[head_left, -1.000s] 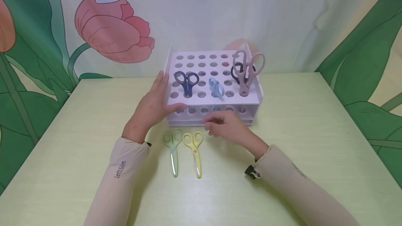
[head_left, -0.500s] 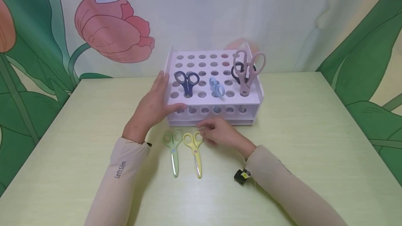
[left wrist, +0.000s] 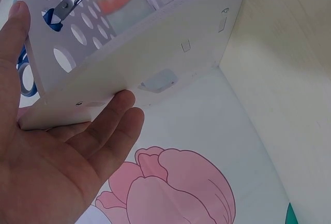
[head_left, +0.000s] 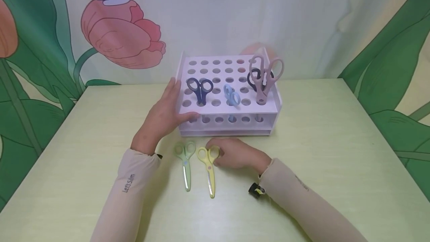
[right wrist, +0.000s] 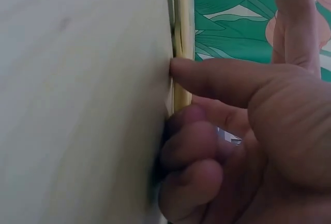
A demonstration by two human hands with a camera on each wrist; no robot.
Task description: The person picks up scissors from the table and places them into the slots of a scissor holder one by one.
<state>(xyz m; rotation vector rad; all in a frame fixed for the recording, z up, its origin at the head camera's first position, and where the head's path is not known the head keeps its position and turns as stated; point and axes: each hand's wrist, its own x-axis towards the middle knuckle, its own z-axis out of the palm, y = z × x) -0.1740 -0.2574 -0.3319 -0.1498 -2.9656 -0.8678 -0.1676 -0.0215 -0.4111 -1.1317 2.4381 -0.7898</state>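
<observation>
A white rack (head_left: 221,107) with rows of round holes stands at the back middle. My left hand (head_left: 161,113) rests along its left side, fingers straight against the side panel (left wrist: 170,63) and thumb over the front edge. In front of the rack, yellow scissors (head_left: 209,169) lie on the table, blades toward me. My right hand (head_left: 240,154) pinches their right handle loop between thumb and fingers; the right wrist view shows the yellow handle (right wrist: 182,97) edge-on by the thumb tip. Green scissors (head_left: 186,163) lie just left of them.
In the rack stand dark blue scissors (head_left: 200,90), a light blue pair (head_left: 231,95), a pink pair (head_left: 262,85) and a black-handled pair (head_left: 251,79) behind. A printed curtain (head_left: 215,18) hangs behind the table (head_left: 329,141).
My right hand has come down from the rack's front to the yellow scissors and taken hold of their handle. The scissors have shifted slightly toward me. My left hand stays put.
</observation>
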